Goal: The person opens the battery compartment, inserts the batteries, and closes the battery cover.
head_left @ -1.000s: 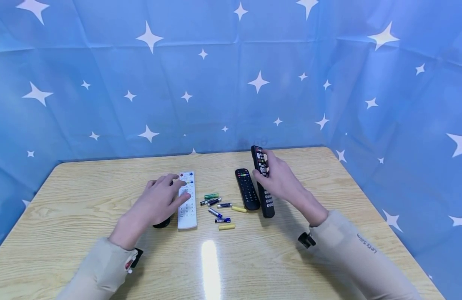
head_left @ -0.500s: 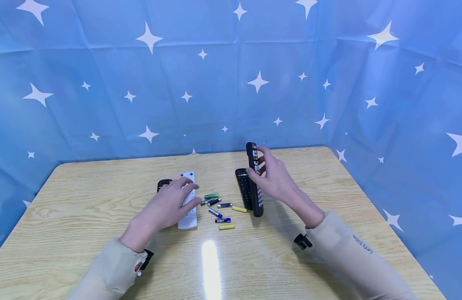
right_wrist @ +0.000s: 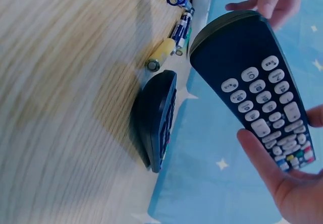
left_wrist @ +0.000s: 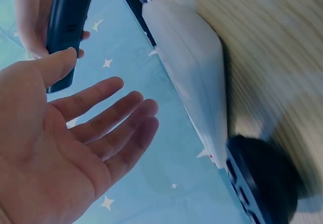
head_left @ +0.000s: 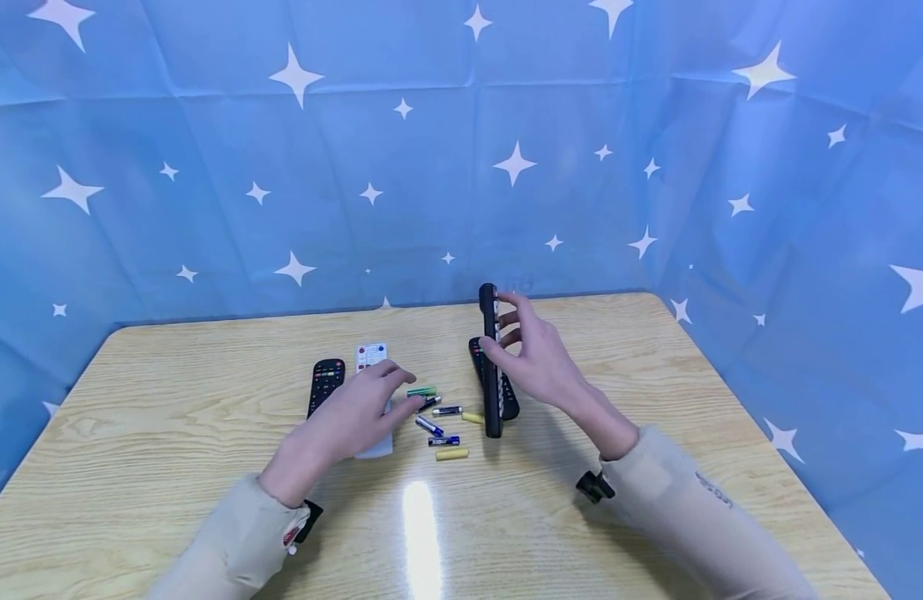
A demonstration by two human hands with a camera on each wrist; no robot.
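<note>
My right hand (head_left: 540, 358) grips a long black remote control (head_left: 491, 367) between thumb and fingers, lifted over the table and turned on its edge. In the right wrist view its pale-buttoned face (right_wrist: 267, 93) shows. Beneath it lies a second black remote (head_left: 511, 404), partly covered in the head view. With fingers spread and nothing in them, my left hand (head_left: 356, 412) hovers above a white remote (head_left: 371, 354) and hides much of it. From the left wrist view, the open palm (left_wrist: 60, 138) faces the lifted remote.
Another black remote (head_left: 326, 383) lies left of the white one. Several loose batteries, including a yellow battery (head_left: 451, 454), a green battery (head_left: 421, 391) and a blue-and-white battery (head_left: 430, 426), are scattered mid-table. A blue starred curtain (head_left: 446, 167) hangs behind the wooden table (head_left: 169, 417).
My left hand has moved right across the white remote, uncovering the black one at left. The right hand has carried its remote left and rolled it, so its button face turns away in the head view.
</note>
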